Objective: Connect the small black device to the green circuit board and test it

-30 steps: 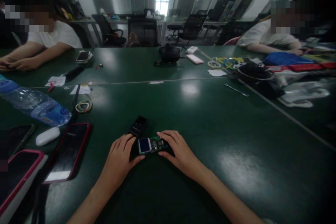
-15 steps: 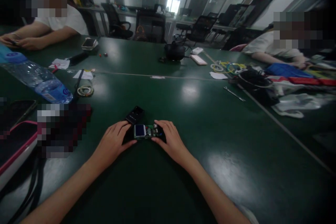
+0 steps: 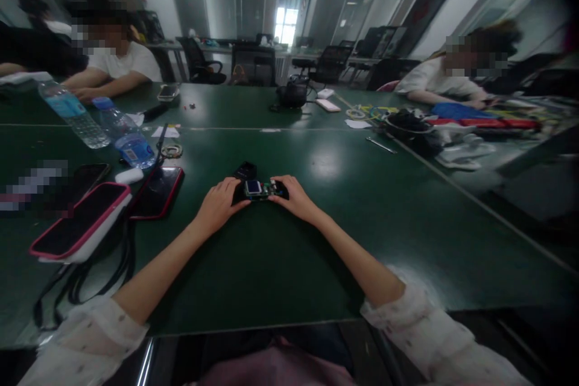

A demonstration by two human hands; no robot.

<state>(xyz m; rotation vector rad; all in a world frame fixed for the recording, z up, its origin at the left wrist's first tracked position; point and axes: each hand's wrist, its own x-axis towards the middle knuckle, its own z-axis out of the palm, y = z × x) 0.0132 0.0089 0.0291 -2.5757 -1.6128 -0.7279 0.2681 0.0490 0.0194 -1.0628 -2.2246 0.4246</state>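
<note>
A small green circuit board (image 3: 268,189) with a square dark screen is between my two hands, just over the green table. My left hand (image 3: 219,200) is closed on the board's left end, thumb at the near edge and fingers at the far side. My right hand (image 3: 296,198) pinches the right end in the same way. Dark material shows between each palm and the board; what it is I cannot make out. Just behind the board, by my left fingertips, lies a black case piece (image 3: 245,170).
Left of my arms are a pink-edged phone (image 3: 84,220), a red-edged phone (image 3: 158,193), black straps (image 3: 124,253) and two water bottles (image 3: 129,142). A wrench (image 3: 381,145) lies to the right, near cables and bags. Two people sit across the table (image 3: 280,265), others behind.
My view has shifted, so my sleeves and the near table edge now show. The black case piece shows a different face behind the board. Both hands still grip the board.
</note>
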